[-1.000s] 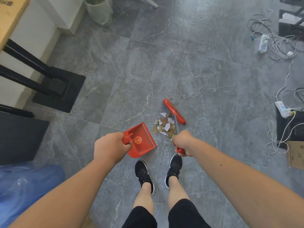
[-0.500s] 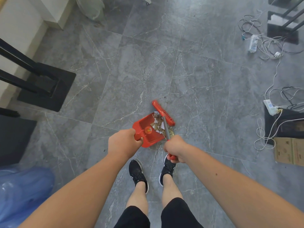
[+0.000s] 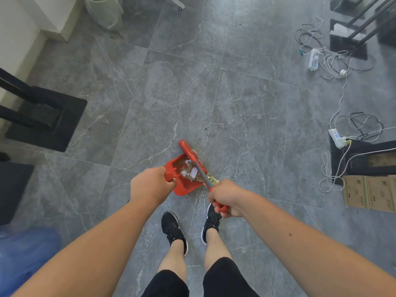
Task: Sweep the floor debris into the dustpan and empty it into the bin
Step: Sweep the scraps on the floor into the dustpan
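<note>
Grey marbled floor tiles (image 3: 171,93) fill my view as I look down past my bare legs and black shoes (image 3: 174,230). My left hand (image 3: 150,186) is clamped around the handle of a red dustpan (image 3: 182,185) resting on the floor just ahead of my feet. My right hand (image 3: 225,199) is closed tight on the red grip of a small broom (image 3: 191,155), whose red head lies across the pan's far edge. Paper scraps and brown debris (image 3: 191,173) sit inside the pan. Cables (image 3: 334,61) trail at right.
</note>
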Demonstrator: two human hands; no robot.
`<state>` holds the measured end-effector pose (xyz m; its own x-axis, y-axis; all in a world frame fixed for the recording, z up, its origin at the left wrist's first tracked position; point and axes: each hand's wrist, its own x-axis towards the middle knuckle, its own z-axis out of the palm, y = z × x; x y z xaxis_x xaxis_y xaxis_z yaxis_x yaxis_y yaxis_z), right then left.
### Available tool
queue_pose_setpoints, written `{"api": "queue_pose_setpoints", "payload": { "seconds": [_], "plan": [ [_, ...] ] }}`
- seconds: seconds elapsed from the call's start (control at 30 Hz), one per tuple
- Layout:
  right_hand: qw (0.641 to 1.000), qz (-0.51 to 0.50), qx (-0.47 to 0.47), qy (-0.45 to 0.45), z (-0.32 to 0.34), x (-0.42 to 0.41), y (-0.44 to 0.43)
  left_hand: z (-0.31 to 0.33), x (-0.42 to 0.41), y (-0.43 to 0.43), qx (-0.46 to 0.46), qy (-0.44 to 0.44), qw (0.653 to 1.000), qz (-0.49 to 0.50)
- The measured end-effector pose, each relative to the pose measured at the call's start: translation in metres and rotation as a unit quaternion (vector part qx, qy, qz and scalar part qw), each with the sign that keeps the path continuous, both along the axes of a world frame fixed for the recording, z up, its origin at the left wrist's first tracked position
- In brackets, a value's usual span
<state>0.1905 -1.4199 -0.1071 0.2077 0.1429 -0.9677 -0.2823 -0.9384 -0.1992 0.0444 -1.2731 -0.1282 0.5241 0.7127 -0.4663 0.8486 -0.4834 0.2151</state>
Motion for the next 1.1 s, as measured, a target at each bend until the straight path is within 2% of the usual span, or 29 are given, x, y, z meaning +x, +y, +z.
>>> {"api": "queue_pose_setpoints", "payload": {
  "seconds": [0.33, 0.53, 0.8, 1.1],
  "plan": [
    [0.990, -0.135, 0.025, 0.043, 0.028, 0.022, -0.010, 0.002, -0.006, 0.002, 0.006, 0.000, 1.000, -0.005],
    [0.991, -0.125, 0.033, 0.028, 0.044, 0.022, -0.019, 0.004, -0.015, 0.001, 0.006, 0.007, 1.000, -0.002],
    [0.991, -0.125, 0.035, -0.037, 0.044, 0.028, -0.016, 0.015, -0.034, 0.001, 0.016, -0.001, 1.000, 0.011],
    [0.995, -0.007, 0.009, -0.097, 0.020, 0.041, 0.005, 0.025, -0.061, 0.007, 0.038, 0.017, 0.999, 0.030]
  ]
}}
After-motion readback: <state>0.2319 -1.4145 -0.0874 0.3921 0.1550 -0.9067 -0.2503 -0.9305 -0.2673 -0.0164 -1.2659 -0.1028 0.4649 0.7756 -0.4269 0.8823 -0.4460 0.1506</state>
